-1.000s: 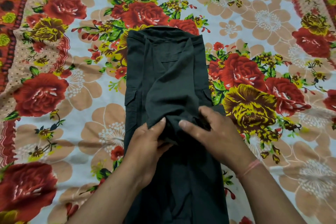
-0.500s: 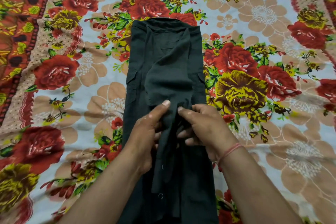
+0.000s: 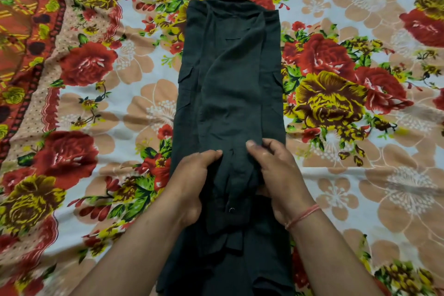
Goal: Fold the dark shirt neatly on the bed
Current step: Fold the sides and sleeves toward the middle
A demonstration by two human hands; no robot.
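The dark shirt (image 3: 230, 84) lies lengthwise down the middle of the bed, its sides folded inward into a long narrow strip, collar end far from me. A sleeve runs down its middle, with the buttoned cuff near my wrists. My left hand (image 3: 194, 180) grips the sleeve fabric from the left, thumb on top. My right hand (image 3: 276, 170) grips the same bunched sleeve from the right, a red thread on its wrist. The shirt's lower end runs out of view between my forearms.
The bedsheet (image 3: 101, 108) is pale with large red, yellow and peach flowers and covers everything in view. An orange patterned border (image 3: 21, 31) runs along the far left, where the sheet is slightly wrinkled.
My hands have drawn the sleeve down toward me along the shirt's middle, straightening it; the cuff now lies lower between my wrists. My view has shifted a little to the right.
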